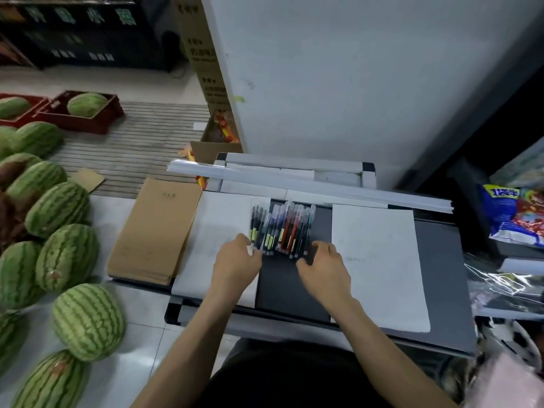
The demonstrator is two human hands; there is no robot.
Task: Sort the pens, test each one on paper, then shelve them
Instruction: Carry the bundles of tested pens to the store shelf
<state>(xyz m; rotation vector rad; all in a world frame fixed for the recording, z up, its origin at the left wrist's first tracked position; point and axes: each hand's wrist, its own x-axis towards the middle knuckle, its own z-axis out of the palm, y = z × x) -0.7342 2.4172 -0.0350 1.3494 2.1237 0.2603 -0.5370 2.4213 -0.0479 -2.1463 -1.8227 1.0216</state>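
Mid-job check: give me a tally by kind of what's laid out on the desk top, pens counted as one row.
White sheets lying flat: 2, left and right
Brown envelope stack: 1
Row of pens: 1 (single pens too blurred to count)
Long white bundle behind the pens: 1
Total: 5

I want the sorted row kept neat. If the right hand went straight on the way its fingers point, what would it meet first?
Probably the near ends of the rightmost clear-barrelled pens in the row; the right hand sits just short of them, though depth is unclear.
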